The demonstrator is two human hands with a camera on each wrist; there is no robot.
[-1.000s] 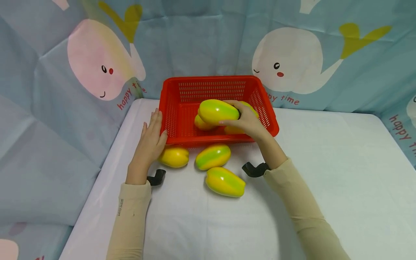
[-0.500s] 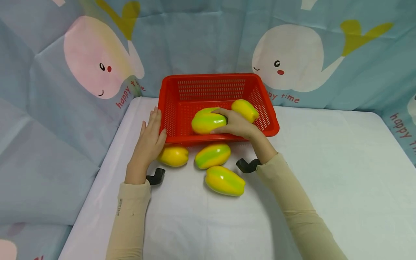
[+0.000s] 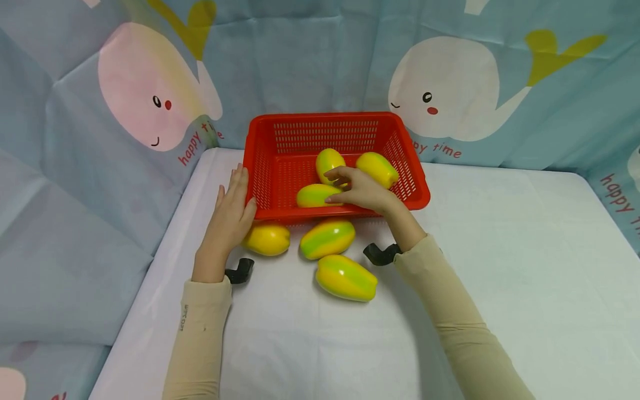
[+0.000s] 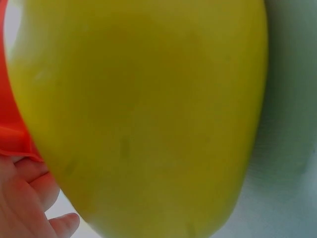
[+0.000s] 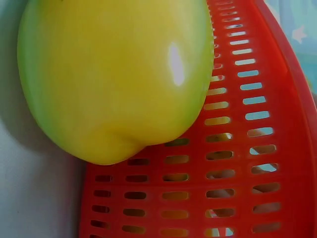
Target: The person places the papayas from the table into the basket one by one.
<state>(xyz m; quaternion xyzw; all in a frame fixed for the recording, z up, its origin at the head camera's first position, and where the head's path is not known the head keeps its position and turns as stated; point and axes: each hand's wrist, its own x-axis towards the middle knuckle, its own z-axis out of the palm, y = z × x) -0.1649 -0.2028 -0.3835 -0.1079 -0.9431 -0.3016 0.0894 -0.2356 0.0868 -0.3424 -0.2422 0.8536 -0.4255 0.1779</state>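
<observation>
Straight fingers of my left hand point(image 3: 230, 208) rest against the left side of the red plastic basket point(image 3: 260, 215). My right hand point(image 3: 365, 191) reaches over the front rim, its fingers loosely bent and spread. Its thumb tip overlaps the end of a yellow-green papaya point(image 3: 316, 196) lying inside near the front wall. Behind that lies a second papaya point(image 3: 329, 162), partly covered by the fingers, and a third papaya point(image 3: 377, 169) sits by the basket's right wall. In the left wrist view a papaya point(image 4: 143, 109) fills most of the picture, hiding much of the hand.
In front of the basket on the white-covered table point(image 3: 500, 278) lie a yellow papaya point(image 3: 268, 240), a striped papaya point(image 3: 327, 240) and a papaya nearer the person point(image 3: 346, 278). A patterned blue cloth point(image 3: 310, 61) hangs behind the basket. Black camera mounts protrude beside both wrists.
My right hand has moved left and down inside the basket with a papaya and let go of it near the front wall. My left hand has stayed at the basket's side.
</observation>
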